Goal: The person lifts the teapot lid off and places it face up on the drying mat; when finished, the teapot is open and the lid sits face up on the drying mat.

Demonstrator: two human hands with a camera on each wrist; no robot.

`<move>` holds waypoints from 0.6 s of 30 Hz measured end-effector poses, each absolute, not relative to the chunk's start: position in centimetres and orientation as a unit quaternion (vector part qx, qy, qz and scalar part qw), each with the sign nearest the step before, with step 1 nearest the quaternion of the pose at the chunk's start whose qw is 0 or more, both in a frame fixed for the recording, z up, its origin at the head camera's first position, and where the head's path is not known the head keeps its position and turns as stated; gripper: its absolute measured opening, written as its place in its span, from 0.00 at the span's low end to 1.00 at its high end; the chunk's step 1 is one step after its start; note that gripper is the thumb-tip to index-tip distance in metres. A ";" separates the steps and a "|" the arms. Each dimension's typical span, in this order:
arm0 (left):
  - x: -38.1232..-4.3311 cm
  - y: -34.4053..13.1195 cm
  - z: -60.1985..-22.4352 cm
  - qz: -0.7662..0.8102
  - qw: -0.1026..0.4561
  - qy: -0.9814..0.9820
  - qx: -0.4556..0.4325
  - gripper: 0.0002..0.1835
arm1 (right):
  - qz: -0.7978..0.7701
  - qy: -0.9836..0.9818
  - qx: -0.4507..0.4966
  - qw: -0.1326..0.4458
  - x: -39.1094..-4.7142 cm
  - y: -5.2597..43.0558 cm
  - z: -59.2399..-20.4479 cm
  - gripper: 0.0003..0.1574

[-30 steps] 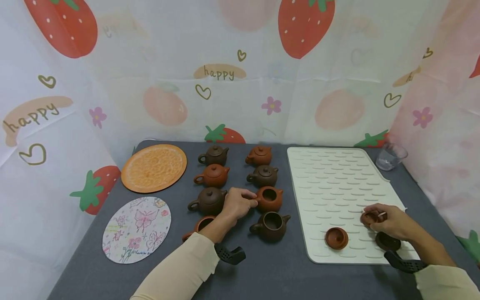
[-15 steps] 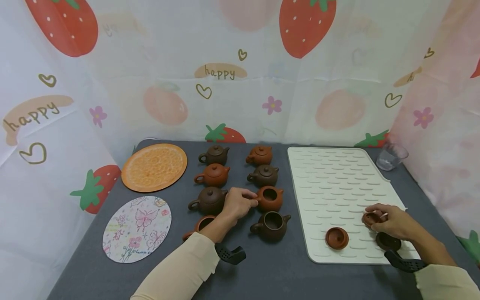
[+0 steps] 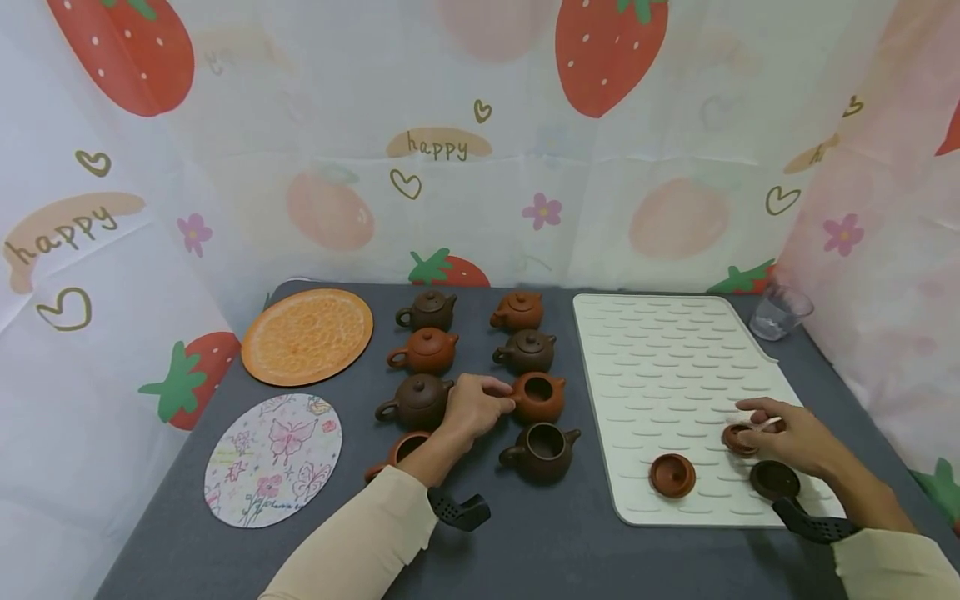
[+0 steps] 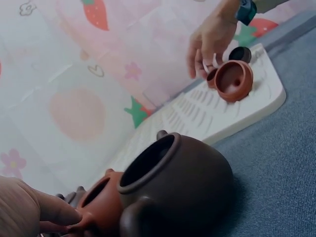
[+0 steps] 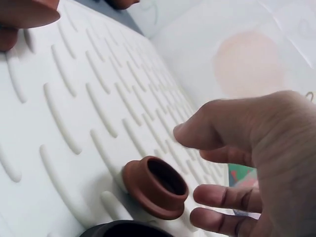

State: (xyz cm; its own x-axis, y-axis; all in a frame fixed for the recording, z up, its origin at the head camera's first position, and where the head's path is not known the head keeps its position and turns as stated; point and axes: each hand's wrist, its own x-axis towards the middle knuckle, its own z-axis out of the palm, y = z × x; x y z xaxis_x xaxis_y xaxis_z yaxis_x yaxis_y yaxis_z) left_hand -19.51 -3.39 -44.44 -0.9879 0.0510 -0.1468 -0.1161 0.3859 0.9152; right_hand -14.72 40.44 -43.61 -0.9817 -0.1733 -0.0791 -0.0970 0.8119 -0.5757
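My left hand [image 3: 474, 410] pinches the handle of a lidless reddish-brown teapot [image 3: 551, 410], which stands on the table. A dark lidless teapot [image 4: 197, 187] stands beside it, nearer to me. Over the white mat [image 3: 637, 367], my right hand [image 3: 798, 437] has its fingers spread with nothing between them. Just off its fingertips, a small reddish-brown teapot lid [image 5: 148, 190] lies upside down on the mat. Close by on the mat are a dark lid [image 3: 775, 481] and another upturned reddish-brown lid [image 3: 672, 475].
Several lidded teapots [image 3: 426, 352] stand in two columns at the middle. My left forearm partly covers another open reddish-brown pot [image 3: 408, 446]. An orange round mat [image 3: 307, 337] and a butterfly-patterned mat [image 3: 273, 458] lie at left. A clear cup [image 3: 782, 312] stands at back right.
The right hand has let go of the small reddish-brown lid, its fingers parting and drawing back slightly. My left hand stays on the teapot handle.
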 end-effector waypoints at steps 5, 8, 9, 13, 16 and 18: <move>-19.2 -3.8 -43.5 0.562 0.061 0.825 0.000 0.08 | -0.297 0.952 -0.064 0.026 -14.6 40.4 -42.6 0.32; -19.0 -4.1 -42.8 0.569 0.056 0.821 0.013 0.10 | -0.306 0.950 -0.067 0.004 -14.6 40.3 -41.9 0.31; -18.9 -4.2 -42.6 0.570 0.054 0.820 0.019 0.11 | -0.310 0.948 -0.069 -0.004 -14.5 40.2 -41.7 0.31; -18.5 -4.8 -41.5 0.574 0.038 0.817 0.037 0.10 | -0.327 0.942 -0.075 -0.027 -14.5 39.7 -40.6 0.32; -18.0 -5.4 -40.5 0.580 0.018 0.813 0.052 0.10 | -0.342 0.935 -0.080 -0.038 -14.5 39.0 -39.8 0.33; -17.8 -5.9 -40.0 0.589 0.009 0.806 0.057 0.10 | -0.350 0.932 -0.086 -0.045 -14.4 38.5 -39.3 0.33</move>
State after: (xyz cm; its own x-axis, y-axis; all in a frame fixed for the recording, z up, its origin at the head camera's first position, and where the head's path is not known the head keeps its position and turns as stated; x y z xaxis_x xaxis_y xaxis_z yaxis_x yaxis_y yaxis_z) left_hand -17.78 -5.91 -39.96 -0.9933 0.1030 0.0525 0.0813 0.2990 0.9508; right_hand -14.38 38.52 -39.35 -0.9812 -0.1288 0.1437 -0.1915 0.7405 -0.6442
